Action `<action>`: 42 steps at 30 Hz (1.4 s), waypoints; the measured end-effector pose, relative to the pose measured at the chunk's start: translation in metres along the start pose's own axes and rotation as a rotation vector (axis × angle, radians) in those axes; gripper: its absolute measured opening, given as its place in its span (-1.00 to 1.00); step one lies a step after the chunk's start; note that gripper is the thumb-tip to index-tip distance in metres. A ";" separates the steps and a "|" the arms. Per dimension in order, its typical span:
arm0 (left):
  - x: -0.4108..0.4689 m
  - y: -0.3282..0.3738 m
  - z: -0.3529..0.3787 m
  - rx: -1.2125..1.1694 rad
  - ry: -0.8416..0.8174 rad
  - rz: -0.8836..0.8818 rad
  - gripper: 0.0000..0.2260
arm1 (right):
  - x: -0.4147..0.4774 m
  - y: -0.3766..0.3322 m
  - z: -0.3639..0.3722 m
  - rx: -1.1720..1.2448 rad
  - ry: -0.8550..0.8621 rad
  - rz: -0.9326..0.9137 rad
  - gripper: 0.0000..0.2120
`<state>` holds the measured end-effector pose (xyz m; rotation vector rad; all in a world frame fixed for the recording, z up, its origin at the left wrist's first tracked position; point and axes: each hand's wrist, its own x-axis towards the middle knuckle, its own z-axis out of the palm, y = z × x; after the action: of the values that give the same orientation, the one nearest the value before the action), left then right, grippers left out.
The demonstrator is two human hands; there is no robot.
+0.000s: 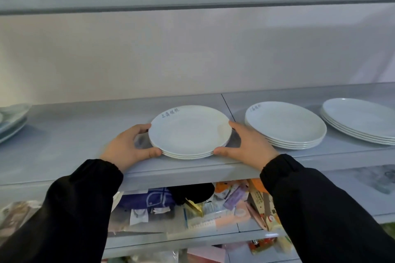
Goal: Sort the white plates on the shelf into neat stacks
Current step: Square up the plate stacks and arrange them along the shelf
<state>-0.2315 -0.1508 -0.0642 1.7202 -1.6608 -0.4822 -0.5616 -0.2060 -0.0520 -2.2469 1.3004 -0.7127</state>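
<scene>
Fingers of the left hand [128, 147] and right hand [249, 145] are curling apart around the small plate stack [189, 132], clamping its rim at nine and three o'clock. It is sitting near the front edge of the shelf [74, 134], squarely between both hands, with a second plate stack [285, 125] just beside it at three o'clock and wider plates [361, 119] beyond, so either hand looks equally placed to steer it.

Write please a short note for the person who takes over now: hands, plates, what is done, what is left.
Left hand and right hand grip the middle stack of three plates by its sides, near the shelf front.
Two neat stacks stand right of it: the near one and the far one.
More plates at the far left look uneven.
Left: release the middle stack, tidy the far left.
</scene>
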 end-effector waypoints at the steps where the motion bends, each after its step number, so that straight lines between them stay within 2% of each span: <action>1: 0.000 -0.001 0.001 0.005 0.001 0.010 -0.14 | -0.001 0.001 0.000 0.022 0.011 0.000 -0.20; 4: 0.002 -0.004 0.001 0.007 -0.010 0.022 -0.16 | -0.001 0.004 0.000 0.053 0.018 0.004 -0.24; 9: 0.001 0.006 0.001 -0.019 -0.108 0.070 -0.17 | 0.003 0.007 0.001 0.049 -0.027 -0.018 -0.14; 15: 0.005 -0.001 0.003 0.156 -0.169 0.055 -0.14 | 0.000 0.008 0.000 0.010 -0.019 -0.012 -0.12; 19: 0.006 0.001 0.005 0.217 -0.170 0.057 -0.08 | 0.000 0.007 0.000 -0.026 -0.017 0.013 -0.01; 22: 0.007 -0.005 0.006 0.211 -0.163 0.076 -0.07 | -0.001 0.004 -0.001 -0.003 0.011 -0.010 -0.12; 25: 0.007 -0.008 0.006 0.183 -0.131 0.072 -0.01 | 0.001 0.003 -0.001 -0.003 0.013 -0.037 -0.11; 27: 0.006 -0.006 0.006 0.165 -0.124 0.086 -0.08 | 0.002 0.003 0.000 0.013 0.007 -0.041 -0.09; 29: 0.004 -0.003 0.005 0.145 -0.132 0.108 -0.30 | 0.003 0.003 0.001 0.031 -0.003 -0.030 -0.11; 31: 0.003 -0.003 0.004 0.138 -0.138 0.116 -0.40 | 0.004 0.006 0.002 0.035 -0.009 -0.013 -0.13; 38: 0.006 -0.003 0.006 0.177 -0.140 0.143 -0.25 | 0.004 0.008 0.003 0.014 -0.016 0.003 -0.05; 42: 0.008 -0.009 0.006 0.164 -0.143 0.146 -0.26 | 0.004 0.007 0.002 0.001 -0.025 0.003 -0.07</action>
<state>-0.2287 -0.1602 -0.0731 1.6971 -1.9600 -0.4179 -0.5627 -0.2125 -0.0570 -2.2459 1.2912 -0.6823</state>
